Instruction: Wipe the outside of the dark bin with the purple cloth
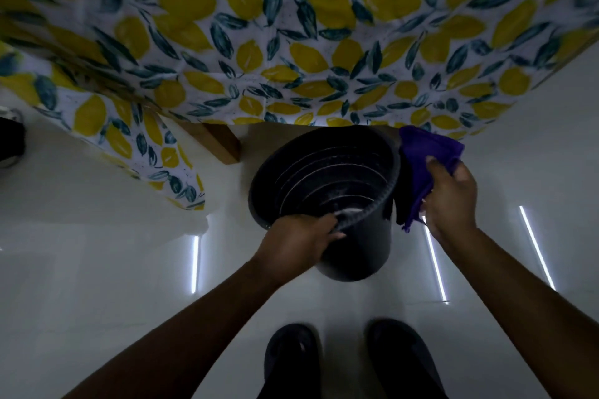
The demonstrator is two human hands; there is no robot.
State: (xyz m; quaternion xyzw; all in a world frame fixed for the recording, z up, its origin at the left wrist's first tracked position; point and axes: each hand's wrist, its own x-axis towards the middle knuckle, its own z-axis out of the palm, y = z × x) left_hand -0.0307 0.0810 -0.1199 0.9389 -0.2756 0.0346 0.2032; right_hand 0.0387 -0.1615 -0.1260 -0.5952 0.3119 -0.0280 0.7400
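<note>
1. While the person is standing over it, the dark bin (324,201) is sitting on the pale glossy floor (97,253), just in front of a table draped in a lemon-print tablecloth (291,26); the bin's open mouth is tipping toward the camera, showing ridged rings inside.
2. The left hand (298,243) is gripping the near rim of the bin, fingers curling closed over the edge and the thumb lying outside against the wall.
3. The right hand (450,197) is holding the purple cloth (428,152) at the bin's right side, fingers partly closed and pinching a bunched fold of it (whether the cloth is actually touching the bin wall I cannot tell, since the gap is in shadow).
4. Part of the cloth is fanning out above the hand near the tablecloth's hem, and a narrow tail is hanging down beside the bin.
5. A wooden table leg (223,146) is showing under the tablecloth, left of the bin.
6. Two dark shoes (350,363) are pointing toward the bin at the bottom, and bright strip-light reflections (436,266) are streaking the floor around both forearms.
</note>
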